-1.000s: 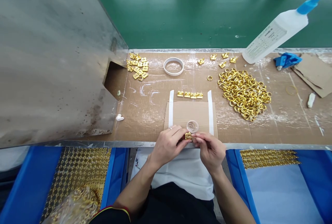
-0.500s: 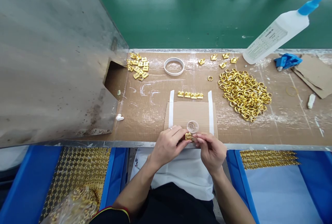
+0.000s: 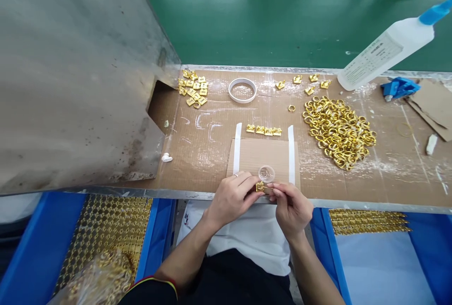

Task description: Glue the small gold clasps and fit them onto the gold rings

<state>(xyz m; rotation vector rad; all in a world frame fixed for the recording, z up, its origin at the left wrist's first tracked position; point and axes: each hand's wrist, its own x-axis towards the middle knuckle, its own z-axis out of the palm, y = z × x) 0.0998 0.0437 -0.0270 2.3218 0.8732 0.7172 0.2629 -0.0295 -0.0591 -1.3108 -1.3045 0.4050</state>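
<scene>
My left hand (image 3: 231,197) pinches a small square gold piece (image 3: 260,186) between thumb and fingers, at the table's front edge. My right hand (image 3: 294,208) is closed on a thin needle-like tool (image 3: 268,187), its tip touching or very near the gold piece. Just beyond the fingertips, a small clear round cup (image 3: 266,173) sits on a cardboard pad (image 3: 259,154), its contents too small to make out. White tape strips (image 3: 291,147) run down the pad's sides. Past its far edge, several gold pieces (image 3: 264,130) stand in a row.
A heap of gold rings (image 3: 341,131) lies to the right, with a white bottle (image 3: 386,53) leaning behind it. A white tape roll (image 3: 231,93) and gold square pieces (image 3: 192,91) are at the back left. A metal panel (image 3: 81,84) borders the left side; blue trays (image 3: 318,229) flank my lap.
The whole view has shifted slightly, so the table's things appear a little further right. Both hands keep the same grip on the gold piece and the tool.
</scene>
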